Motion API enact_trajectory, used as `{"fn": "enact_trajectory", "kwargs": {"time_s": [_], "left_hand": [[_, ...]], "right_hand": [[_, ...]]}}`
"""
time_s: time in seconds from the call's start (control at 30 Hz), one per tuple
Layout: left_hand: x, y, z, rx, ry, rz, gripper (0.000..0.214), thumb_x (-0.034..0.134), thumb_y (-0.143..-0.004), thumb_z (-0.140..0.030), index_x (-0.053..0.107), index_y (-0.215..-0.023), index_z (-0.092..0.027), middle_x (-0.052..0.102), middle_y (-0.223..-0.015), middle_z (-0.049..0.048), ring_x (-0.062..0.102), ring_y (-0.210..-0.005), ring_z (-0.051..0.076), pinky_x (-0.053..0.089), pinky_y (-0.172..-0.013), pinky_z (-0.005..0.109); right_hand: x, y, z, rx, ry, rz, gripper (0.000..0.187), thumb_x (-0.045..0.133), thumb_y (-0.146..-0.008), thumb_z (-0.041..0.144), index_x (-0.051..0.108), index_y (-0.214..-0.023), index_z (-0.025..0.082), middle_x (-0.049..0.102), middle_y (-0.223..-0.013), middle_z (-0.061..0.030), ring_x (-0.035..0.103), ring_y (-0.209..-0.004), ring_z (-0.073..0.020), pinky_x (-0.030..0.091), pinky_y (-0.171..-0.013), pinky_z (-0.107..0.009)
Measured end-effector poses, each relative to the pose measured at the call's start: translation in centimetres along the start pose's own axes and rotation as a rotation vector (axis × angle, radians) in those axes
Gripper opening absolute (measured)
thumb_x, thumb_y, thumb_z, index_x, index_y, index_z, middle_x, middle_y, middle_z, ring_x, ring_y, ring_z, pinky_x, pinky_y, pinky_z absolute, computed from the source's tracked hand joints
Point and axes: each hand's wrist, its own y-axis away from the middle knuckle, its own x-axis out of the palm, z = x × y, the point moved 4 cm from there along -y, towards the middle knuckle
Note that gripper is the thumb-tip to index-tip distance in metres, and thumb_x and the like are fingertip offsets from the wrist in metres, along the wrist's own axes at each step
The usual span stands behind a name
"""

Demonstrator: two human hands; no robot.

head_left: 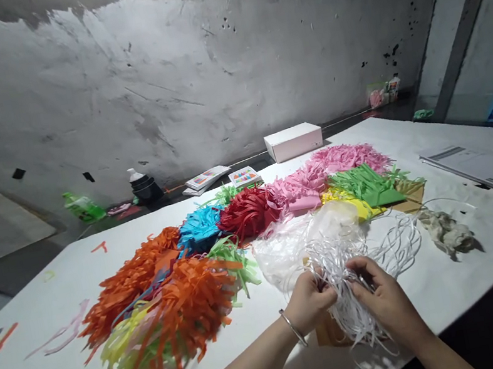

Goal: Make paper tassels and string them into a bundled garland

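Observation:
A thick tangle of white string is bunched between my two hands near the table's front edge. My left hand, with a bangle on the wrist, has its fingers closed on the left side of the bundle. From the right, my right hand pinches the same strands. Loose loops of the string spread over the table to the right. Behind the bundle lies a clear plastic bag. A brown piece, perhaps card or paper, shows partly under the string.
Fringed paper tassels lie across the table: orange, blue, red, pink and green. A crumpled grey cloth rests at right, near a clipboard-like flat pad. A white box stands at the back.

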Motion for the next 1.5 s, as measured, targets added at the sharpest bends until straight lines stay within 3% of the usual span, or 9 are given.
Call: {"fn": "enact_trajectory", "kwargs": {"time_s": [0.1, 0.37, 0.7, 0.9, 1.0, 1.23, 1.3, 1.37, 1.5], "left_hand": [[0.1, 0.2, 0.1, -0.034, 0.028, -0.006, 0.019, 0.06, -0.066, -0.029, 0.046, -0.058, -0.019, 0.032, -0.051, -0.0075, 0.027, -0.051, 0.008, 0.02, -0.049, 0.023], [0.3, 0.0, 0.4, -0.065, 0.078, 0.016, 0.025, 0.064, -0.062, -0.027, 0.041, -0.058, -0.021, 0.028, -0.049, -0.0095, 0.024, -0.047, 0.006, 0.018, -0.046, 0.022], [1.9, 2.0, -0.2, -0.153, 0.124, 0.346, 0.026, 0.069, -0.063, -0.03, 0.047, -0.054, -0.019, 0.041, -0.047, -0.006, 0.036, -0.043, 0.007, 0.027, -0.043, 0.022], [-1.7, 1.6, -1.1, -0.185, 0.199, 0.186, 0.047, 0.08, -0.062, -0.045, 0.039, -0.056, -0.02, 0.026, -0.045, -0.0127, 0.017, -0.04, 0.002, 0.014, -0.039, 0.019], [-3.3, 1.4, -1.7, -0.195, 0.228, 0.127, 0.051, 0.08, -0.063, -0.051, 0.04, -0.059, -0.021, 0.022, -0.045, -0.0143, 0.012, -0.041, 0.002, 0.01, -0.04, 0.02], [-1.2, 1.0, -1.1, -0.215, 0.236, 0.051, 0.048, 0.084, -0.056, -0.051, 0.048, -0.063, -0.019, 0.032, -0.046, -0.0117, 0.021, -0.039, 0.003, 0.015, -0.038, 0.019], [-0.8, 0.9, -1.4, -0.207, 0.226, 0.04, 0.045, 0.085, -0.052, -0.047, 0.055, -0.067, -0.016, 0.04, -0.049, -0.0089, 0.028, -0.04, 0.004, 0.019, -0.038, 0.02], [-1.4, 0.8, -2.0, -0.178, 0.22, -0.011, 0.042, 0.084, -0.053, -0.044, 0.056, -0.067, -0.016, 0.041, -0.05, -0.0082, 0.03, -0.042, 0.005, 0.02, -0.039, 0.02], [-3.4, 0.9, -3.1, -0.149, 0.196, -0.105, 0.038, 0.083, -0.055, -0.035, 0.05, -0.054, -0.016, 0.034, -0.047, -0.0098, 0.022, -0.042, 0.003, 0.013, -0.04, 0.02]], "right_hand": [[-0.3, 0.0, -0.4, -0.03, 0.013, -0.033, 0.03, 0.064, -0.081, 0.029, 0.064, -0.11, 0.021, 0.072, -0.107, -0.0081, 0.069, -0.101, -0.0234, 0.056, -0.084, -0.032], [0.1, 0.2, -0.2, -0.117, 0.104, -0.091, 0.034, 0.06, -0.076, 0.018, 0.064, -0.109, 0.022, 0.074, -0.104, -0.0072, 0.072, -0.097, -0.0226, 0.058, -0.084, -0.032], [-0.9, -0.5, 0.2, -0.211, 0.327, -0.321, 0.021, 0.049, -0.089, 0.023, 0.062, -0.105, 0.02, 0.071, -0.098, -0.0093, 0.069, -0.092, -0.0239, 0.057, -0.079, -0.036], [-5.1, -1.3, 0.7, -0.266, 0.477, -0.541, 0.02, 0.048, -0.09, 0.02, 0.063, -0.103, 0.019, 0.063, -0.104, -0.0148, 0.061, -0.101, -0.0299, 0.049, -0.088, -0.044], [-6.1, -1.6, 0.8, -0.301, 0.459, -0.536, 0.019, 0.049, -0.088, 0.02, 0.064, -0.099, 0.021, 0.065, -0.103, -0.0121, 0.062, -0.101, -0.0278, 0.048, -0.09, -0.042], [-2.8, -1.7, 1.1, -0.224, 0.264, -0.44, 0.026, 0.05, -0.086, 0.021, 0.056, -0.112, 0.019, 0.07, -0.092, -0.0058, 0.069, -0.076, -0.0196, 0.055, -0.066, -0.03], [-2.1, -1.8, 1.2, -0.217, 0.24, -0.339, 0.031, 0.053, -0.077, 0.017, 0.062, -0.106, 0.022, 0.07, -0.092, -0.0036, 0.069, -0.081, -0.0203, 0.056, -0.072, -0.03], [-2.8, -2.1, 1.1, -0.197, 0.243, -0.304, 0.031, 0.054, -0.067, 0.015, 0.069, -0.093, 0.025, 0.068, -0.09, -0.0031, 0.067, -0.089, -0.0235, 0.053, -0.083, -0.035], [-6.8, -3.1, 0.8, -0.087, 0.218, -0.453, 0.027, 0.061, -0.063, 0.019, 0.07, -0.089, 0.023, 0.064, -0.098, -0.0082, 0.06, -0.101, -0.0304, 0.044, -0.097, -0.046]]}}
